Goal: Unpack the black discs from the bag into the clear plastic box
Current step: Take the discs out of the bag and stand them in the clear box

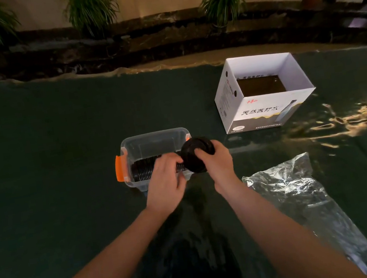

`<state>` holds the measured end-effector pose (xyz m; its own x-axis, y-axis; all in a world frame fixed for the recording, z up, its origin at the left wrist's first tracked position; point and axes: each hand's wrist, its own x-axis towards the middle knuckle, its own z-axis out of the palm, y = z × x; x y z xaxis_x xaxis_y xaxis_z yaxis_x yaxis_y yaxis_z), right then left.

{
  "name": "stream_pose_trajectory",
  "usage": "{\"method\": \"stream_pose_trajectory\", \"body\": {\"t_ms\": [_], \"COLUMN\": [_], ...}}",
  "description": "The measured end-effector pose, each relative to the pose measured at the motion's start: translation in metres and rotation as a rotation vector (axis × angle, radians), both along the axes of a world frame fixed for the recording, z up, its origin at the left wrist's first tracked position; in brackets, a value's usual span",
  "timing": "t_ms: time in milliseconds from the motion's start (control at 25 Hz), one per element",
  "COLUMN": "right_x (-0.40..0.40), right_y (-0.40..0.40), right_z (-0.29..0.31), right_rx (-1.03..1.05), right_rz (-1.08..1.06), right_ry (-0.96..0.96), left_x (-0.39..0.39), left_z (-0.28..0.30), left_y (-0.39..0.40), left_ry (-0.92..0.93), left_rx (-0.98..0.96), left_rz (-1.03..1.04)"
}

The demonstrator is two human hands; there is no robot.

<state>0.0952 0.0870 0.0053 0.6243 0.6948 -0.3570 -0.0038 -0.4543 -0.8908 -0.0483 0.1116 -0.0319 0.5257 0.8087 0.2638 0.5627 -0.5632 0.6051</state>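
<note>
A clear plastic box (152, 141) with orange latches stands on the dark green cloth at the centre. A row of black discs (144, 169) lies on edge inside it along the near wall. My right hand (216, 160) grips a short stack of black discs (195, 155) at the box's right end, tilted over its rim. My left hand (164, 179) reaches over the near wall with its fingers on the row in the box. The crumpled clear bag (287, 185) lies to the right of my right forearm.
An open white cardboard box (266, 109) with printed lettering stands at the back right. The green cloth (49, 158) covers the whole table. Beyond its far edge run a dark stone ledge and several potted plants (91, 9).
</note>
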Motion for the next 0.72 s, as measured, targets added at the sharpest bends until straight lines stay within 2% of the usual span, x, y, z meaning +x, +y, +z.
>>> {"method": "stream_pose_trajectory", "body": {"t_ms": [80,160,240,360,440,560,720], "right_x": [0.012,0.021,0.025,0.031,0.032,0.03,0.02], "right_y": [0.008,0.013,0.017,0.021,0.024,0.03,0.047], "right_z": [0.002,-0.001,-0.006,-0.013,-0.017,-0.021,-0.017], "right_rx": [-0.014,-0.041,-0.1,-0.136,-0.113,-0.061,-0.046], "right_rz": [-0.005,-0.008,0.0,-0.006,-0.043,-0.077,0.081], "right_ry": [-0.089,-0.149,-0.205,-0.231,-0.169,-0.098,-0.244], "left_x": [0.002,0.005,0.012,0.025,0.027,0.017,0.011], "left_z": [-0.016,-0.034,-0.05,-0.058,-0.058,-0.056,-0.062], "left_y": [0.031,0.055,0.069,0.078,0.084,0.09,0.096], "left_ry": [0.236,0.478,0.588,0.694,0.737,0.673,0.58], "left_rx": [-0.011,-0.063,-0.108,-0.195,-0.247,-0.273,-0.307], "left_rz": [-0.006,-0.135,-0.243,-0.278,-0.27,-0.237,-0.181]}}
